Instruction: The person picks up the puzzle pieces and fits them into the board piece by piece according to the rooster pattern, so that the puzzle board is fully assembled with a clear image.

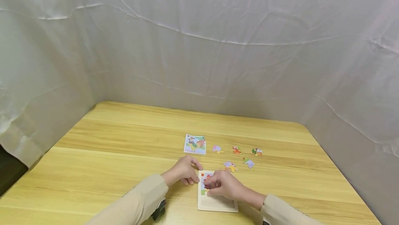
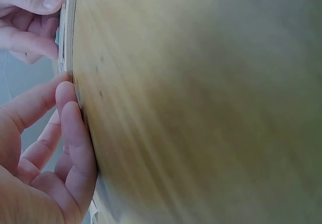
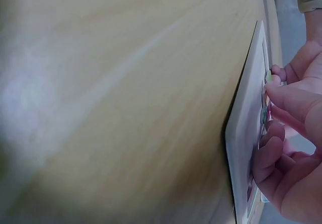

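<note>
pale cloth walls [image 1: 199, 65], wood-grain table [image 1: 124, 141], puzzle tray [image 1: 215, 204] under right hand [image 1: 228, 185]

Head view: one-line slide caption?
Left hand at the edge of a puzzle tray, right hand over it; loose pieces and picture card beyond.

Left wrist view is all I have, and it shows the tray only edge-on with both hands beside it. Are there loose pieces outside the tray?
Observer: Yes. In the head view, loose puzzle pieces lie on the table beyond the tray.
Operator: Which part of the tray's floor can you see bare?
Observer: The part nearest the person, on the near side of the right hand.
Operator: Is there a picture I could compare against?
Observer: A printed card lies beyond the left hand, to the left of the loose pieces.
</note>
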`<move>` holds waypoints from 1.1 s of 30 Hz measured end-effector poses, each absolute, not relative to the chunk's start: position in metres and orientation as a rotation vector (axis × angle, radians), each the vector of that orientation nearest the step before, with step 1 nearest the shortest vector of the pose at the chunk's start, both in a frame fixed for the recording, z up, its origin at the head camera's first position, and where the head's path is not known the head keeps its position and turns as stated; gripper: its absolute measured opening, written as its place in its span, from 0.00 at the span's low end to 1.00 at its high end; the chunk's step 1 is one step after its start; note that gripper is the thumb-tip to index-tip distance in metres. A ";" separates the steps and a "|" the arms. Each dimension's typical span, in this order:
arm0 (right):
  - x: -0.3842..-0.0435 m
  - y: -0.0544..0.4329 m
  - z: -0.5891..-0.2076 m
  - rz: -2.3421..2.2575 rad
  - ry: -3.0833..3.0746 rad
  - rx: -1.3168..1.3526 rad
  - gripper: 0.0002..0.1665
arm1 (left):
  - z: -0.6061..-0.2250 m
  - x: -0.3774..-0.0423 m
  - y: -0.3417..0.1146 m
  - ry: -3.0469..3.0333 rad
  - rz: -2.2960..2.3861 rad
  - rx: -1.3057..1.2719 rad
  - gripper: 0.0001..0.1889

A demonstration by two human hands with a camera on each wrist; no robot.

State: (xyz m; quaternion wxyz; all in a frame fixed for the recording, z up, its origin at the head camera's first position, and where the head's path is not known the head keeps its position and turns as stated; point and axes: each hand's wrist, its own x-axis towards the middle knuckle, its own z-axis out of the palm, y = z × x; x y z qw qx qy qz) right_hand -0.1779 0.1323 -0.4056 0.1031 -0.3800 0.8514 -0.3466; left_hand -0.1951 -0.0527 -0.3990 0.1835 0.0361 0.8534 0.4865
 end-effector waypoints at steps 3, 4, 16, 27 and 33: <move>-0.178 0.133 -0.406 -1.009 2.530 -1.143 0.14 | -0.399 -0.195 -0.053 2.407 1.372 0.099 0.14; -0.178 0.133 -0.406 -1.007 2.533 -1.148 0.14 | -0.399 -0.195 -0.052 2.406 1.371 0.097 0.14; -0.178 0.130 -0.406 -0.878 2.563 -1.144 0.13 | -0.399 -0.195 -0.052 2.409 1.363 0.094 0.14; -0.178 0.128 -0.406 -0.873 2.559 -1.138 0.12 | -0.398 -0.196 -0.053 2.397 1.369 0.079 0.14; -0.179 0.129 -0.409 -0.897 2.583 -1.188 0.12 | -0.400 -0.197 -0.052 2.402 1.365 0.089 0.14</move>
